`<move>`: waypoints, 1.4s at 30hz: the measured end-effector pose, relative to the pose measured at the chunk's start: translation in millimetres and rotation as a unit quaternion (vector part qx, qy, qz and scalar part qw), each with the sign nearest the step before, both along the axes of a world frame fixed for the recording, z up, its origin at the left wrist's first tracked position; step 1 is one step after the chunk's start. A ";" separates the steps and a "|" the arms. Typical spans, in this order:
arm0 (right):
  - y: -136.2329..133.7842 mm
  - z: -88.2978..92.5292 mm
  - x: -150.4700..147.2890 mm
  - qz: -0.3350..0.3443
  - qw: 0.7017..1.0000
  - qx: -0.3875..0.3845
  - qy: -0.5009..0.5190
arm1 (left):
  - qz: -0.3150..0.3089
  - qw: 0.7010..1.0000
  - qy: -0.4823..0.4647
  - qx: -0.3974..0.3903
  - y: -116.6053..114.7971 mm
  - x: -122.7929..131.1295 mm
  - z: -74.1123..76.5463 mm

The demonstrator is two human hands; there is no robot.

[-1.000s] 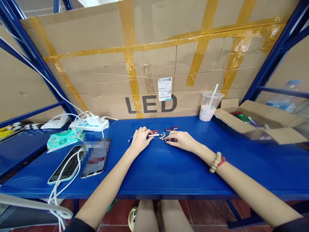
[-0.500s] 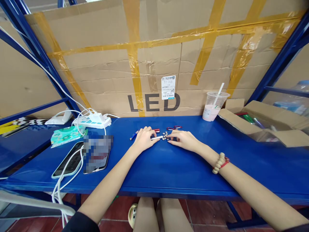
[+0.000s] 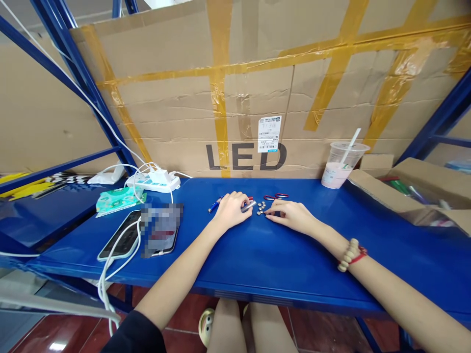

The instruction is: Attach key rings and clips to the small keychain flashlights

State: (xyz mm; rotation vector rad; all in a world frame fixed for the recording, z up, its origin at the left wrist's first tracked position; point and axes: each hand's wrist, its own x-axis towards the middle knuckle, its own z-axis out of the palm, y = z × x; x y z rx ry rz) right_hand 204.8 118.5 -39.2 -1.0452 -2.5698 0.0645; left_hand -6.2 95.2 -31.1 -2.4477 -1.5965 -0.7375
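Observation:
My left hand [image 3: 231, 210] grips a short silver metal tube [image 3: 248, 206] between thumb and fingers, its free end tilted up to the right. Several small round button cells [image 3: 261, 206] lie loosely clustered between my hands. With thumb and forefinger together, my right hand [image 3: 289, 215] pinches at a button cell on the cluster's right edge; the fingers mostly cover it. Beside my left hand lies a slim blue penlight [image 3: 214, 205], partly hidden. Behind the tube shows the end of a red tube [image 3: 250, 198]. Red carabiner clips [image 3: 275, 196] rest just beyond the cells.
Two phones [image 3: 121, 235] with white cables lie left on the blue table [image 3: 235, 260], near a tissue pack [image 3: 119, 200] and a power strip [image 3: 158, 182]. A drink cup [image 3: 336, 171] and an open carton [image 3: 397, 196] stand right. A big cardboard box [image 3: 176, 122] walls the back.
The view has swung slightly left. My left hand has tipped the silver tube's free end upward, away from the cells. My right thumb and forefinger have come closer together and back from the cluster.

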 end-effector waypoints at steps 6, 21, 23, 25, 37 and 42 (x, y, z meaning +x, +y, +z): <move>3.4 -3.5 1.2 -0.010 1.000 -0.025 0.015 | -0.027 0.999 -0.010 0.023 0.7 -0.8 -1.3; 4.3 -4.4 1.8 -0.033 0.999 0.005 0.019 | -0.111 0.992 0.014 0.058 1.6 -2.0 -4.4; 4.5 -4.1 1.9 -0.045 0.998 0.023 0.030 | -0.120 0.991 0.007 0.053 2.2 -2.3 -5.1; 3.8 -3.2 1.9 -0.053 0.996 0.049 0.050 | -0.127 0.991 -0.003 0.046 3.2 -3.0 -5.5; -10.3 4.5 -4.6 0.033 0.964 0.168 0.204 | -0.160 0.986 -0.010 0.035 4.3 0.5 -6.5; -11.5 2.7 -9.0 0.061 0.957 0.200 0.203 | -0.173 0.983 -0.008 0.053 4.0 2.2 -9.0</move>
